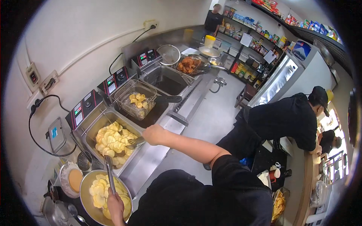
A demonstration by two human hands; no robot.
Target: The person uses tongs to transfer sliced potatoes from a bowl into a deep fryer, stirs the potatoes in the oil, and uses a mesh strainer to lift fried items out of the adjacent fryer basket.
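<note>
My left hand (115, 204) grips metal tongs (109, 172) over the edge of a steel bowl (82, 195) of sliced potatoes (100, 192). The tongs' tips point at the nearest fryer tank (135, 158), where many potato slices (113, 141) are piled. On that tank's right side my right hand (154, 135) holds a slotted metal utensil (135, 142), its head touching the slices. Behind it, a wire fryer basket (127, 96) with a few slices sits over the middle tank, its black handle (169, 99) pointing right.
A third fryer tank (167, 80) stands beyond, then fried pieces (187, 65) in a basket and a wire strainer (169, 55). A bowl of batter (75, 180) is at lower left. A co-worker in black (282, 118) leans over a counter at right; another person (213, 21) stands at the back.
</note>
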